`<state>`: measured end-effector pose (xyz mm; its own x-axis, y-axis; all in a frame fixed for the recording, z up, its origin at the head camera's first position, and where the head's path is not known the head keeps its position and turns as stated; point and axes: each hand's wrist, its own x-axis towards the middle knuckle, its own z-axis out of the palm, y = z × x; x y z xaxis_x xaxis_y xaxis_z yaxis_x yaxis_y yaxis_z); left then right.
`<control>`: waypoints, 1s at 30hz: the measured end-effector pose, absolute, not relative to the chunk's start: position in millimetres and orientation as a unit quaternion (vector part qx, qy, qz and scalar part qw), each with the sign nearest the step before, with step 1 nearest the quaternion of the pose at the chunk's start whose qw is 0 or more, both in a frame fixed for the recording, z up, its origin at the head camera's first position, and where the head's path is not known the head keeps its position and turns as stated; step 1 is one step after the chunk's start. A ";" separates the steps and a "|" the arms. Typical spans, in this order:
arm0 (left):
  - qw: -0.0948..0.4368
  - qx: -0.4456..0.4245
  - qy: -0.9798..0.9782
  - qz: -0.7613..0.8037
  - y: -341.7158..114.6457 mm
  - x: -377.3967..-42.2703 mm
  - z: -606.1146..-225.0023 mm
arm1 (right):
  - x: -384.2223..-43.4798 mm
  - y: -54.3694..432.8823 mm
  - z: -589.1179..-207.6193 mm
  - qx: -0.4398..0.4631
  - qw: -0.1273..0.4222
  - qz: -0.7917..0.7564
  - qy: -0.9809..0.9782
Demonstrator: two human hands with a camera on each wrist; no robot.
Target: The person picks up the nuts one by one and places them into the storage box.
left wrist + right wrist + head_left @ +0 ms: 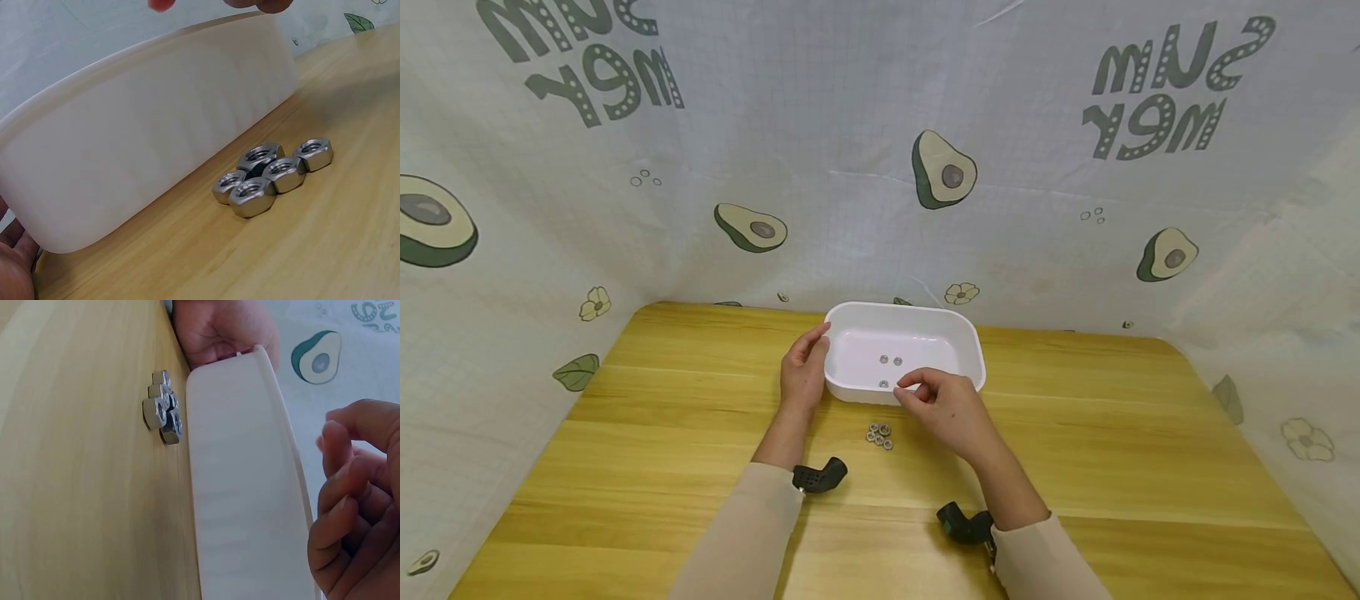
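A white plastic tub point(865, 394) stands on the table. My left hand point(803, 373) rests against its left end, fingertips near the rim. My right hand point(951, 412) hovers over the front rim with bent fingers; thumb and forefinger are slightly apart, and I see nothing held between them. Two hex nuts point(891, 361) lie on the tub's floor. Another nut point(883, 384) shows just inside the front wall, by the right fingertips; whether it lies on the floor I cannot tell. Several steel hex nuts point(286, 174) sit bunched on the wood before the tub.
The wooden table point(1097, 450) extends to both sides of the tub. Behind it hangs a pale cloth point(850, 125) printed with avocados and lettering. Each wrist carries a black camera mount, the left one point(820, 476) and the right one point(964, 525).
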<state>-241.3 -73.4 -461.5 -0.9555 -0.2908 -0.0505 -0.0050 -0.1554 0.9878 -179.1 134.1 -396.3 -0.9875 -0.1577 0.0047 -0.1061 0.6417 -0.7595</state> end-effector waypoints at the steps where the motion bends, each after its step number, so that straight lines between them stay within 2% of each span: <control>1: 0.096 0.115 -0.643 -0.751 -73.4 -241.3 -461.2 | -178.4 133.7 -396.7 -0.077 0.036 -0.414 0.906; 6: 0.092 0.115 -0.645 -0.750 -74.1 -241.6 -461.1 | -176.2 133.6 -399.3 -0.117 0.073 -0.397 0.907; 14: 0.088 0.113 -0.640 -0.755 -74.4 -242.3 -460.8 | -177.3 139.0 -412.6 -0.201 0.171 -0.363 0.894; 19: 0.090 0.115 -0.641 -0.753 -74.6 -242.1 -462.0 | -178.0 141.8 -420.8 -0.223 0.182 -0.355 0.889; 30: 0.082 0.110 -0.640 -0.756 -75.4 -241.4 -462.3 | -175.2 133.4 -427.7 -0.185 0.172 -0.335 0.908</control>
